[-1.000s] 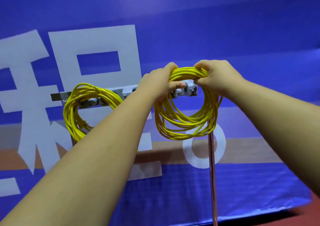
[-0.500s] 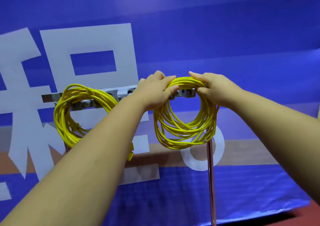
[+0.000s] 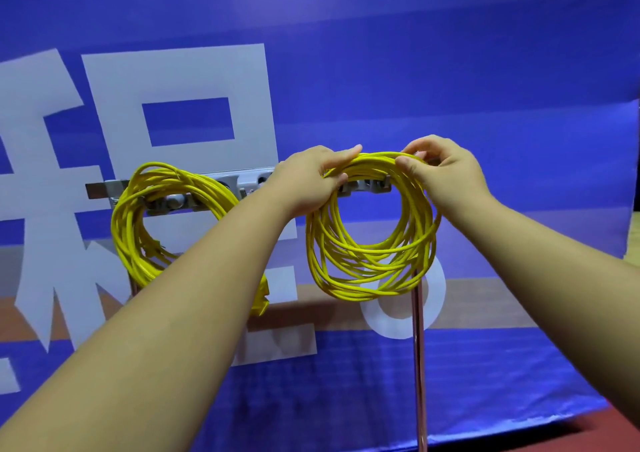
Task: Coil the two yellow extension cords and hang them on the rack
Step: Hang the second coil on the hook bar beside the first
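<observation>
Now, against the blue banner (image 3: 450, 53), the grey rack (image 3: 249, 183) runs left to right on its copper pole (image 3: 419, 365). One coiled yellow extension cord (image 3: 129, 243) already hangs at its left end. The second coil (image 3: 367, 278) hangs at the right end, ring flat toward us, top arc lying along the rack. Our left hand (image 3: 308, 181) curls over that arc's left side; our right hand (image 3: 446, 171) pinches the strands at its right. Both are equally near, with the coil dropping straight below them. The hooks (image 3: 367, 185) sit just behind the arc; we cannot tell whether the strands have caught one.
</observation>
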Action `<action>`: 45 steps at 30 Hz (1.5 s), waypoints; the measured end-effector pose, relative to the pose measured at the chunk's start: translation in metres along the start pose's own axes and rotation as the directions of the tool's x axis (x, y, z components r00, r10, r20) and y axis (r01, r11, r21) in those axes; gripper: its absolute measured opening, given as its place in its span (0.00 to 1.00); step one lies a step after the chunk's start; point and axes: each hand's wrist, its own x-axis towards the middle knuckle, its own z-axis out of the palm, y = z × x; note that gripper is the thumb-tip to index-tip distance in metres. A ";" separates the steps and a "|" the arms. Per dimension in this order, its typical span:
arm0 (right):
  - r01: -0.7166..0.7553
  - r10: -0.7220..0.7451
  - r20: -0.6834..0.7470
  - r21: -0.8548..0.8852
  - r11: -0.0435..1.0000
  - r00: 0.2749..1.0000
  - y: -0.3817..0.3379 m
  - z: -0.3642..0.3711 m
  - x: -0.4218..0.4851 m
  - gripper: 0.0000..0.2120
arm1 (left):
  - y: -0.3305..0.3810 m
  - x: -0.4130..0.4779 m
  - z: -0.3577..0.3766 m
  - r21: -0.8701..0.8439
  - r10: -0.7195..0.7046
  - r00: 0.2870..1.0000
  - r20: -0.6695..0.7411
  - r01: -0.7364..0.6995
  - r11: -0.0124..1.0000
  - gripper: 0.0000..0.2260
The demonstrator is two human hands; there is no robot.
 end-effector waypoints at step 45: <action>0.134 -0.080 0.110 -0.717 0.684 0.991 -0.031 0.008 -0.038 0.19 | 0.015 -0.021 -0.011 0.129 -0.130 0.991 -0.007 0.130 0.983 0.26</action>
